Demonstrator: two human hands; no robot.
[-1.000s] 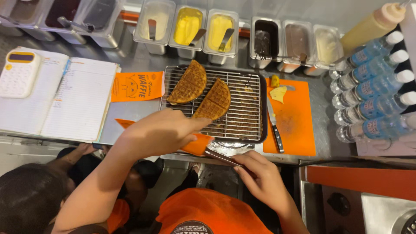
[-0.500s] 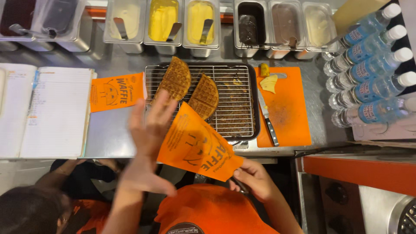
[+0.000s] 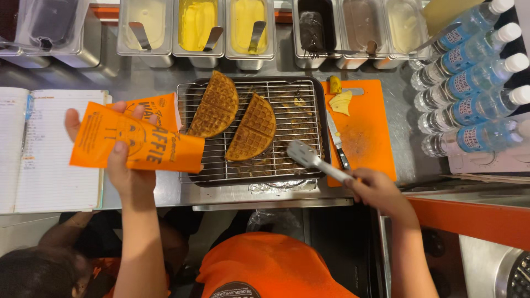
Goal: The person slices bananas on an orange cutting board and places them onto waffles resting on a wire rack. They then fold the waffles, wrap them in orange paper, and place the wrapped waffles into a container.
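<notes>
- The left hand (image 3: pixel 122 165), at centre left of the frame, grips an orange paper sleeve (image 3: pixel 135 144) between thumb and fingers; the sleeve is held flat and slightly tilted above the worktop (image 3: pixel 138 85), its right end reaching the left edge of the wire rack (image 3: pixel 254 168).
- The right hand (image 3: pixel 378 190), at lower right of centre, is closed around the handle of metal tongs (image 3: pixel 309 158); the tong tips hover over the lower right part of the rack, just beside the right waffle half (image 3: pixel 253 128).
- Two browned waffle halves lie on the rack, the left waffle half (image 3: pixel 215 105) tilted, the two near each other at the middle.
- The rack sits in a dark tray with foil under its front edge.
- An orange cutting board (image 3: pixel 367 138) lies right of the rack, with a knife (image 3: pixel 337 144) along its left side and pale fruit pieces (image 3: pixel 340 102) at its top.
- Metal tubs (image 3: pixel 199 25) of yellow, cream and dark fillings line the top of the frame.
- Water bottles (image 3: pixel 475 83) lie stacked at upper right.
- An open notebook (image 3: pixel 44 149) lies at far left.
- A second orange sleeve (image 3: pixel 160 105) lies on the worktop behind the held one.
</notes>
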